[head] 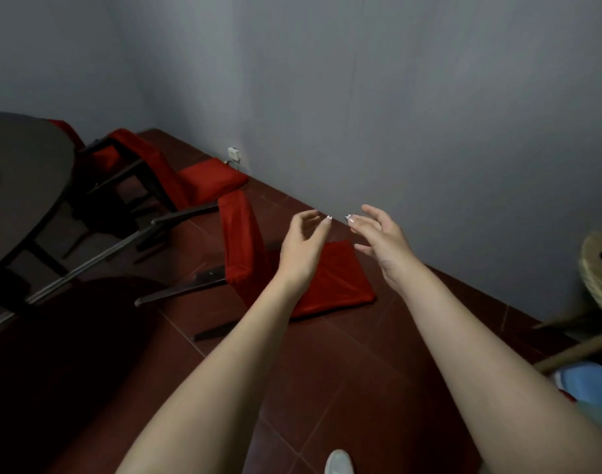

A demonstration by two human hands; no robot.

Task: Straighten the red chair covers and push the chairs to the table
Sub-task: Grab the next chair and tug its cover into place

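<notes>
White wall socket (pixel 233 153) at ten o'clock, low on the grey wall (pixel 412 97). Blue plastic tub (pixel 588 384) at four o'clock

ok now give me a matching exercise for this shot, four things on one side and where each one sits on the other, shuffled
Things
1. near red-covered chair
2. dark round table
3. blue plastic tub
4. white wall box

Places
a. far left of the view
b. low on the grey wall, just above the floor
c. just beyond the open left hand and right hand
d. lower right, at the edge of the view

Pairs: 1-c, 2-a, 3-d, 4-b
</notes>
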